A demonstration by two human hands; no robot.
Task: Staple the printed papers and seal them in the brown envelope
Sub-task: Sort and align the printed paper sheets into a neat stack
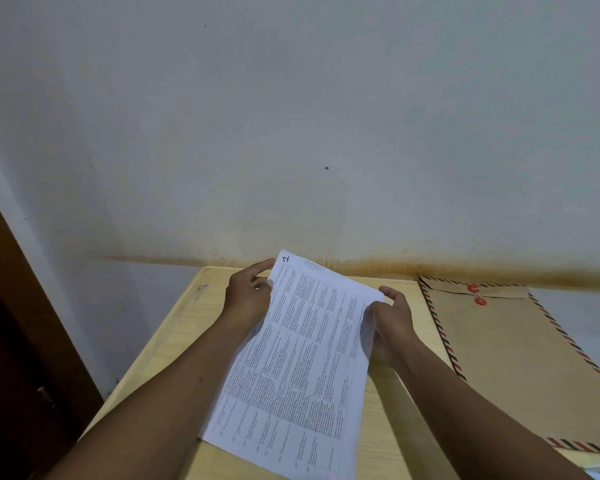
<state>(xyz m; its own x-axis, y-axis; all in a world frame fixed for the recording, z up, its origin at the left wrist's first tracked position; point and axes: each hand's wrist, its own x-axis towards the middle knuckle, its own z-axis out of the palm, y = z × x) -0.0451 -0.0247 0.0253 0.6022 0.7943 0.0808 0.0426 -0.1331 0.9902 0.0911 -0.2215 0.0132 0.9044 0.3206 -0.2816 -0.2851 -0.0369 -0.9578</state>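
Task at an early stage: printed papers [298,358] held over the table's [174,341] middle, left hand [248,299] pinching their far left corner, right hand [394,323] gripping the right edge; no staple visible, brown envelope [520,358] closed along the right edge.

Plain room (stained wall [291,133], wooden desk [187,323])

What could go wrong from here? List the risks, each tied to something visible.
1. The left hand and right hand pinch the printed papers only at their side edges, over the table; sheets may slip out of line before stapling.
2. No stapler is in view, so one hand will likely have to let go.
3. The brown envelope lies with its flap down; opening it needs a free hand too.
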